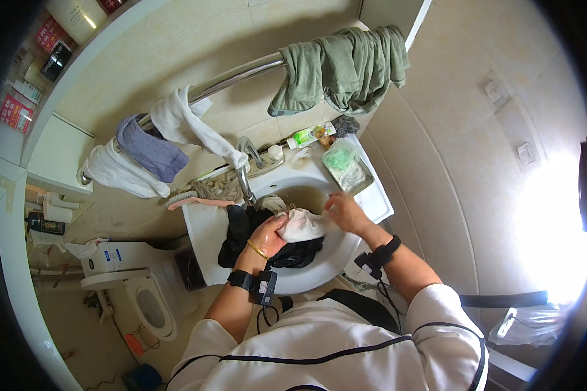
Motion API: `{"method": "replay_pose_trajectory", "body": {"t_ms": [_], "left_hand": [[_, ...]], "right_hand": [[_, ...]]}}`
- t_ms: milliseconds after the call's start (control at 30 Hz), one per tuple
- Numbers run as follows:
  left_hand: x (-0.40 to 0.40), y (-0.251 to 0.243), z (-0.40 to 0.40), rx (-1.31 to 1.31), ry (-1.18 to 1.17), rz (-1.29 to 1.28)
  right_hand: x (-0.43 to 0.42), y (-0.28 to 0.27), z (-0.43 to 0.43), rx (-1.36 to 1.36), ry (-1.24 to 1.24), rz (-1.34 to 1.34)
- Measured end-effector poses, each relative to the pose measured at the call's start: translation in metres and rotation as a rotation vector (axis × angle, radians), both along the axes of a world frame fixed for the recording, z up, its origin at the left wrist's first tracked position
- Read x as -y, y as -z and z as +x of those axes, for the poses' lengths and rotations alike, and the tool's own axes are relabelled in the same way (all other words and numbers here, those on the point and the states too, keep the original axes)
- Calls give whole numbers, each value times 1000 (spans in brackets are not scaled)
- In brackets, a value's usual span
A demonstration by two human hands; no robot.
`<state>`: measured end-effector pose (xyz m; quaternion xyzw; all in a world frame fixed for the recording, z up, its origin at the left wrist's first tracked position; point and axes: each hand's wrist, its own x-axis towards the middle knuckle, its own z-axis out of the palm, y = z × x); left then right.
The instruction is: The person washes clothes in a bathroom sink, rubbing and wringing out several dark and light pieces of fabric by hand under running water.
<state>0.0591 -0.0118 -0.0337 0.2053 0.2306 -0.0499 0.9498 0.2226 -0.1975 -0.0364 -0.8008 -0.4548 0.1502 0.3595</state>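
My left hand (pixel 268 237), wet and with a gold bracelet at the wrist, grips a wet white cloth piece (pixel 303 226), which looks like a sock. The cloth stretches over the sink (pixel 340 254) towards my right hand (pixel 346 213). Slightly blurred, the right hand has its fingers curled at the cloth's other end. Dark cloth (pixel 293 254) lies in a heap under my left hand and over the basin's front left rim. Behind the white piece, a greyish cloth (pixel 273 203) sits in cloudy water (pixel 305 196). The chrome faucet (pixel 245 183) reaches over the basin.
A pink-handled brush (pixel 200 201) rests on the left counter. At the right stands a soap tray (pixel 356 181) with a green mesh or bag. White cloths (pixel 186 117), a purple-grey cloth (pixel 151 149) and green towels (pixel 345 68) hang from the chrome rail (pixel 237 76). A toilet (pixel 151 305) is at left.
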Motion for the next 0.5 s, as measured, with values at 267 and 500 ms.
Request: {"method": "replay_pose_trajectory", "body": {"t_ms": [267,500], "left_hand": [[-7,-9,-5,65,-132,-45],[-3,-34,-10,131,-213,-86]], "right_hand": [[-13,-26,55,180,-6,-725],[0,-11,63,237,-112,-713]]}}
